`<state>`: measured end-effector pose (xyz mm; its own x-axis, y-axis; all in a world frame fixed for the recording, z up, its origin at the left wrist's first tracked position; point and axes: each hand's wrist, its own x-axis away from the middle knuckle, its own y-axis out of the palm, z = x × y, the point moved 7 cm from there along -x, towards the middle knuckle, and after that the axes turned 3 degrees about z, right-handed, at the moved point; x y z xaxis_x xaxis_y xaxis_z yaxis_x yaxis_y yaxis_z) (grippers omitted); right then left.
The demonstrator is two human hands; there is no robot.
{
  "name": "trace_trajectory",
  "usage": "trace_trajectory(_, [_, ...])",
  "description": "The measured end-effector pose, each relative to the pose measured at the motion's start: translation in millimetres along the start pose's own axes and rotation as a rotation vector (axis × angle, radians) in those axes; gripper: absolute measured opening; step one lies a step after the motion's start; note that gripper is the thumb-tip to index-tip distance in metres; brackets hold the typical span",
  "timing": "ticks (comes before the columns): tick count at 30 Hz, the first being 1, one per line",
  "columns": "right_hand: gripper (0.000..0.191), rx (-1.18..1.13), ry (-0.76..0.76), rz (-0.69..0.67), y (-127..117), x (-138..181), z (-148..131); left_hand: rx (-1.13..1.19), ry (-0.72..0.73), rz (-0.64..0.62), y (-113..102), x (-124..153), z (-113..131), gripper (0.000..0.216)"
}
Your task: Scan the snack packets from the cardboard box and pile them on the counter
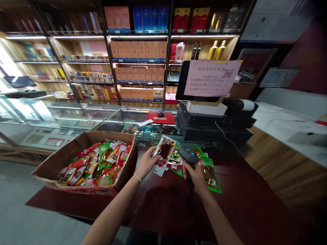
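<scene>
My left hand (147, 164) grips a shiny snack packet (165, 149) by its lower left side, holding it tilted above the counter. A dark barcode scanner (188, 154) with a small blue light is in my right hand (196, 176), fingers wrapped round its handle. The scanner's head is just right of the packet. Under and behind the scanner lie several more packets, among them a green-edged one (209, 173) on the right. To the left stands an open cardboard box (125, 170) filled with many red, green and white snack packets (102, 156).
The dark red counter (158, 204) carries the box and packets. Behind it stand a black checkout machine (204, 124) with a pink paper notice (212, 78) and a glass display case (76, 117). A red mat (166, 118) lies on the glass. Lit shelves (139, 64) of boxes and bottles line the wall.
</scene>
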<state>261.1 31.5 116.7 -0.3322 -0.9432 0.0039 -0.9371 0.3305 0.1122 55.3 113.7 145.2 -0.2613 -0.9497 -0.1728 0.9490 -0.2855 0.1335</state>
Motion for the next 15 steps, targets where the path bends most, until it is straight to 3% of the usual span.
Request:
trace_trajectory(4, [0.037,0.086,0.045,0.072,-27.1,13.7,10.4,-0.156,-0.090,-0.026,4.8,-7.1,-50.6,0.038])
trace_trajectory(7, [0.041,0.102,0.082,0.055,-37.6,22.9,15.2,-0.229,-0.136,-0.063,6.3,-11.3,-73.2,0.037])
trace_trajectory(15, [0.039,0.101,0.205,-0.061,-43.0,26.2,40.2,-0.290,-0.115,-0.228,21.4,-12.5,-79.6,0.023])
